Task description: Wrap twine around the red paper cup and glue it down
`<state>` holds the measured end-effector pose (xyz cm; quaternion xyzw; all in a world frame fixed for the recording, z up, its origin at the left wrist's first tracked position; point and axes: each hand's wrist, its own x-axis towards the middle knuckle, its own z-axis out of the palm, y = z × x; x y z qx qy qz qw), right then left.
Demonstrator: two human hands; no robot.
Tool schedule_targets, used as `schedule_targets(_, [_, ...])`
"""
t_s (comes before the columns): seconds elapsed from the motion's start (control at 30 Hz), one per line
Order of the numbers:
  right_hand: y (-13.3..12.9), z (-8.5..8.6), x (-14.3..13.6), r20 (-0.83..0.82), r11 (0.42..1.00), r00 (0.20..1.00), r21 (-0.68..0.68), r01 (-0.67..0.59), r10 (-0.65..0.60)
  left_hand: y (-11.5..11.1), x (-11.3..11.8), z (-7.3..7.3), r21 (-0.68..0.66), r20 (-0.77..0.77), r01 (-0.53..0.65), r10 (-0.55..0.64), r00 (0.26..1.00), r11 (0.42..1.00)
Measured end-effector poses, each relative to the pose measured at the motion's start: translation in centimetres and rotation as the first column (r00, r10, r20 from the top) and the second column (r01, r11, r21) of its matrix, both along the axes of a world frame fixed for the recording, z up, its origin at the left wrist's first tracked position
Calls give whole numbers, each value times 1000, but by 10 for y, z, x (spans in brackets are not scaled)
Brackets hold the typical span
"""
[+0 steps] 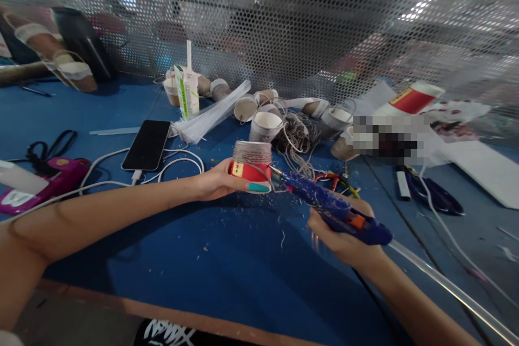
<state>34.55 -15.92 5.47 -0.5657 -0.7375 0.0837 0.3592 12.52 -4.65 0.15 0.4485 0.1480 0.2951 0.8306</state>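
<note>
My left hand (222, 179) is closed around a red paper cup (252, 171) whose upper part is wound with grey cord (252, 151). In my right hand (344, 227) is a blue hot glue gun (330, 203), fingers wrapped about its handle. A long clear glue stick (450, 284) runs out of the gun's back end. The gun's nozzle points at the cup's right side, close to the cord; whether it touches I cannot tell. Behind the cup lies a loose tangle of grey cord (298, 135), beside a cord-wrapped cup (266, 125).
A phone (146, 145) on a white cable and a purple glue gun (48, 181) lie to the left. Glue sticks (214, 113), a drink carton (187, 92) and several cups stand behind. Dark-handled scissors (436, 192) lie right. A perforated metal screen (243, 21) borders the back.
</note>
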Motion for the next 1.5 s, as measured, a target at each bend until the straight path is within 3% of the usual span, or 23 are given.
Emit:
schedule_targets(0.33, [2,-4,2,-12,999,1000,-44,15,-15,-2,0,2,14,12,7,-7,1000,1000])
schedule_targets(0.53, [13,-2,21,215,998,976,54,29,-40,-1,2,2,-45,6,-93,94,996,995])
schedule_targets(0.6, [17,4,31,392,993,912,54,106,-119,0,3,1,-64,-2,-128,128,992,990])
schedule_targets(0.7, [20,11,45,641,953,721,53,298,-262,1,3,0,-80,-6,-137,137,991,987])
schedule_targets(0.77, [21,10,54,721,921,624,51,387,-302,1,4,-1,-70,2,-121,121,993,990])
schedule_targets(0.83, [19,5,65,740,911,605,25,412,-294,2,4,-3,-56,9,-106,106,994,993])
schedule_targets(0.9, [15,-2,75,720,923,639,4,385,-270,2,5,-4,-50,11,-109,109,994,993])
schedule_targets(1.0, [10,-3,83,638,959,730,44,281,-244,2,6,-4,-47,7,-113,113,994,993])
schedule_targets(1.1, [6,7,67,492,983,851,110,145,-181,1,6,-2,-27,3,-78,78,997,997])
schedule_targets(1.17, [4,13,44,307,992,950,127,14,-53,1,6,-1,-8,-7,-51,51,999,999])
schedule_targets(1.23, [-1,13,17,5,990,994,91,-106,106,0,6,-1,10,-22,-41,41,999,999])
schedule_targets(1.33, [-11,1,-12,-385,925,862,-52,-377,330,-1,6,-1,23,-31,-49,49,998,999])
schedule_targets(1.5, [-15,-20,-21,-689,753,662,-260,-604,294,-5,4,1,28,-25,60,-59,998,998])
